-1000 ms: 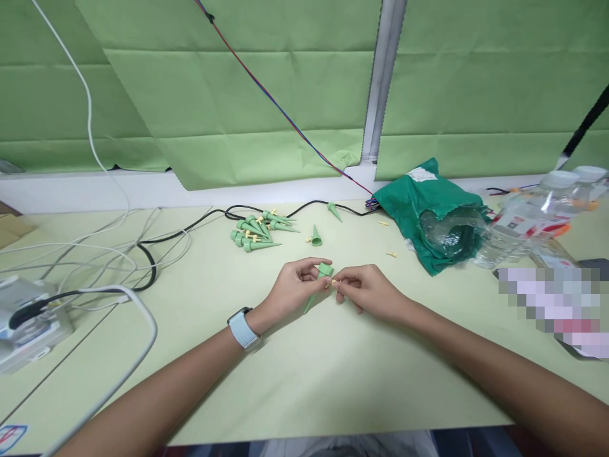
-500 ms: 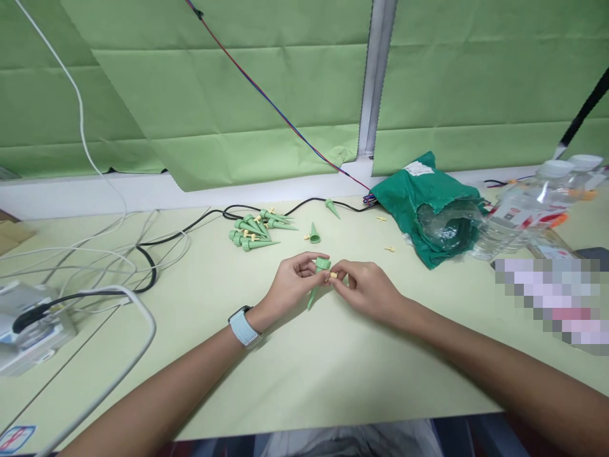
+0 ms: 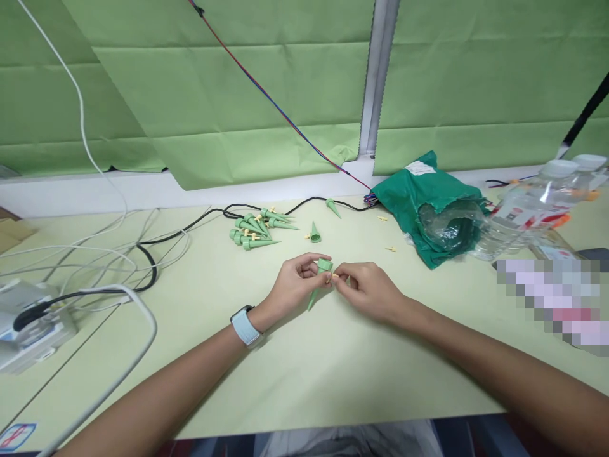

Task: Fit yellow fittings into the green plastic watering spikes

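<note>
green plastic stake (image 3: pixel 320 284) sits tilted in the curled fingers of the left hand (image 3: pixel 297 284), its wide end up and its pointed tip aimed down toward the surface (image 3: pixel 333 374). the right hand (image 3: pixel 368 292) is almost closed, pinching a small cream peg (image 3: pixel 334 277) at its fingertips, right at the stake's wide end; the fingers hide whether the peg is inside the opening, so i cannot tell. a heap of stakes (image 3: pixel 254 230) lies farther up the surface, with a loose stake (image 3: pixel 314 233) just beside it and a crumpled green bag (image 3: pixel 428 209) off to the right. the peg looks like the weak point: it is tiny and held only by fingertips, so a slight slip or too much pressure could flick it loose, and it could get lost among the black cable (image 3: pixel 190 225) and other clutter.
</note>
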A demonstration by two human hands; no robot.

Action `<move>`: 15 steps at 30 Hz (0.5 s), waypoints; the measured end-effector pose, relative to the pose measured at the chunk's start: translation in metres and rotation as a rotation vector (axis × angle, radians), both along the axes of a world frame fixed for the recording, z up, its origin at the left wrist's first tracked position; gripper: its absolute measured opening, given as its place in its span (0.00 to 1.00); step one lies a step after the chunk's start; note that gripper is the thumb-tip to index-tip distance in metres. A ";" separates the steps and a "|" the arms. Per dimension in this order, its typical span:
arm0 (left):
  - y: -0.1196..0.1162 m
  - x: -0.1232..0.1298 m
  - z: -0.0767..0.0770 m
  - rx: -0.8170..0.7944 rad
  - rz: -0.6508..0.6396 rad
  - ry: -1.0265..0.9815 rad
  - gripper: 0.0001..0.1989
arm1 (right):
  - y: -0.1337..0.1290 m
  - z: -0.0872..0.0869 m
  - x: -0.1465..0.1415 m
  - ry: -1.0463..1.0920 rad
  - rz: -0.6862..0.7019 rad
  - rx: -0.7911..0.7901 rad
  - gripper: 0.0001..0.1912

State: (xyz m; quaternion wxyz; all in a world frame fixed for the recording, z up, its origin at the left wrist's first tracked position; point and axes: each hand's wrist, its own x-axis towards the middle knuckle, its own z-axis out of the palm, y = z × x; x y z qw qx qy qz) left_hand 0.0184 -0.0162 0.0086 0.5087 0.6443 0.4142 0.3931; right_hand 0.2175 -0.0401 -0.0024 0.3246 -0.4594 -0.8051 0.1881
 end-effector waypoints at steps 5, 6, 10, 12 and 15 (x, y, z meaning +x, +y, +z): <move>0.001 0.000 -0.001 -0.002 0.001 -0.004 0.17 | 0.002 -0.002 0.000 0.123 0.030 0.003 0.06; 0.001 0.000 -0.001 -0.006 -0.005 -0.006 0.17 | 0.002 -0.003 -0.001 0.127 0.012 0.021 0.03; 0.000 0.001 -0.001 -0.008 -0.007 -0.009 0.17 | 0.003 -0.005 -0.001 0.095 0.003 -0.060 0.03; 0.001 0.001 -0.001 -0.006 -0.001 -0.012 0.18 | 0.003 -0.005 0.000 0.084 0.045 -0.106 0.05; 0.002 0.000 -0.001 -0.014 -0.014 -0.030 0.18 | 0.005 -0.006 0.001 0.104 0.080 -0.069 0.13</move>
